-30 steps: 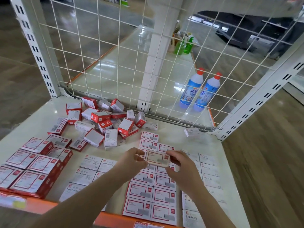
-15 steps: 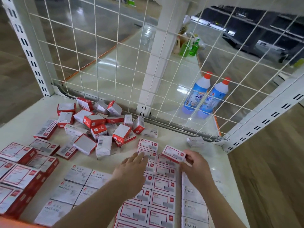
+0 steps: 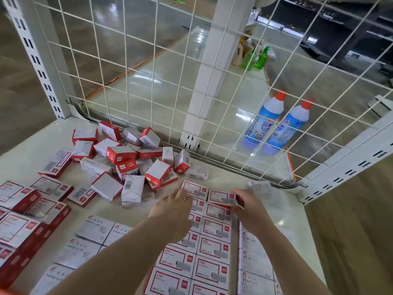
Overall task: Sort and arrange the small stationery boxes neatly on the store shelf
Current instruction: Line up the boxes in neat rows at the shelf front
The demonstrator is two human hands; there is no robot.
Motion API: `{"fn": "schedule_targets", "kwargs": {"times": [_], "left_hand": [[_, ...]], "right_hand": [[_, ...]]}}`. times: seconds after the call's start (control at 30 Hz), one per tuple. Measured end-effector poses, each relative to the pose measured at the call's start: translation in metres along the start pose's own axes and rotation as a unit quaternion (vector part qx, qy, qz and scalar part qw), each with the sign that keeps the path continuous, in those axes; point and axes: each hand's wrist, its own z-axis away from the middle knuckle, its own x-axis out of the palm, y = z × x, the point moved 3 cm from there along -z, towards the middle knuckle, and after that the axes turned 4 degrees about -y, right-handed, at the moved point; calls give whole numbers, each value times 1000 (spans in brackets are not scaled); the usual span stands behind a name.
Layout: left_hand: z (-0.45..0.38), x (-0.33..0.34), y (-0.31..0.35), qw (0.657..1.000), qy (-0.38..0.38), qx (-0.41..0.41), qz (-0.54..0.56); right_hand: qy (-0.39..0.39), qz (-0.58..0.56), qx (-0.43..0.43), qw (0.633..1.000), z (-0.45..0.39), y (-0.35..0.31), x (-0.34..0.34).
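On the white shelf (image 3: 225, 177) two columns of flat red-and-white boxes (image 3: 213, 250) run toward me. At the far end of the right column lies one red-and-white box (image 3: 220, 196); my right hand (image 3: 247, 206) pinches its right edge. My left hand (image 3: 172, 209) lies flat with straight fingers over the left column's far boxes. A jumbled heap of small red-and-white boxes (image 3: 125, 158) sits at the back left. White paper clip boxes (image 3: 95, 229) lie to the left of the columns, white staples boxes (image 3: 254, 260) to the right.
Larger red boxes (image 3: 25, 218) are lined up at the left edge. Lone staples boxes lie near the mesh (image 3: 198, 173) and by the right post (image 3: 259, 187). A white wire mesh (image 3: 136, 67) backs the shelf. Two blue bottles (image 3: 276, 124) stand behind it.
My right hand carried the red-and-white box from mid-air down onto the far end of the right column. My left hand let go of it and came to rest flat on the left column.
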Motion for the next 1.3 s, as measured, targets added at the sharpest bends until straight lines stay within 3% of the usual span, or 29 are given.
{"fn": "schedule_targets", "kwargs": {"times": [0.13, 0.37, 0.57, 0.73, 0.87, 0.97, 1.13, 1.3], "left_hand": [[-5, -1, 1, 1000, 1, 5, 28], [-8, -4, -2, 999, 3, 7, 41], [-6, 2, 6, 1000, 16, -8, -22], [0, 16, 31, 998, 25, 45, -41], [0, 28, 51, 994, -1, 79, -76], [-7, 26, 60, 996, -6, 55, -68], [-12, 18, 66, 996, -15, 42, -77], [-16, 22, 64, 997, -19, 23, -75]], "right_hand": [[-14, 61, 27, 998, -6, 3, 8], [-12, 65, 40, 997, -5, -1, 13], [-9, 57, 56, 997, -2, 0, 14], [94, 38, 90, 991, 13, 20, -9], [111, 17, 102, 988, 14, 47, -24], [130, -24, 104, 986, 17, 56, -40], [123, -69, 113, 983, 10, 60, -51], [68, -85, 136, 985, -40, 140, -25]]}}
